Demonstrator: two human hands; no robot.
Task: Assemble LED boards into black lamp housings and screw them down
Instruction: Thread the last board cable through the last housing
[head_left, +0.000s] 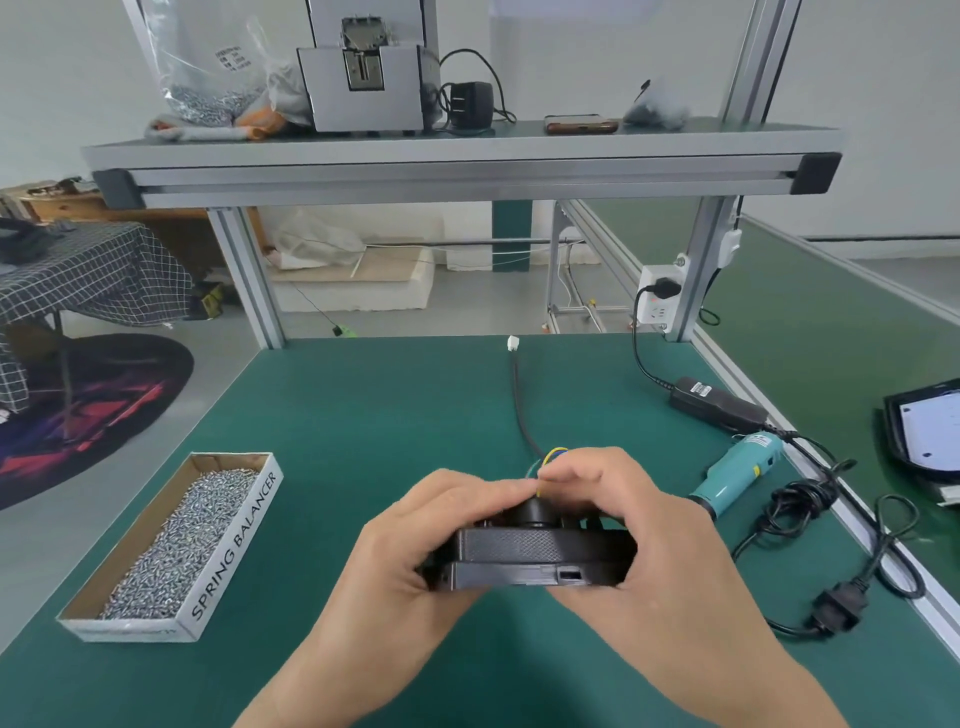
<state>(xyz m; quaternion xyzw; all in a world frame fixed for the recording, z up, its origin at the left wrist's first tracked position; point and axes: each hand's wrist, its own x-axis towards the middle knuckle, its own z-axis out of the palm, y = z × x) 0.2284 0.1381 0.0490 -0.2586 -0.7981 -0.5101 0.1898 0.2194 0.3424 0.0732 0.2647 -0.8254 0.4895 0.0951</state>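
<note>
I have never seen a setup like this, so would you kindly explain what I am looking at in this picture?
There is no machine here. A person is working with bare hands, and the single picture comes from a camera worn on the head, looking forward and down.

The left hand and right hand both grip a black lamp housing over the green table. Their fingertips meet at the coloured wires on its far side. A black cable runs away from there to a white connector.

To the left lies a cardboard box of screws. To the right are a teal electric screwdriver and a black power adapter.
</note>
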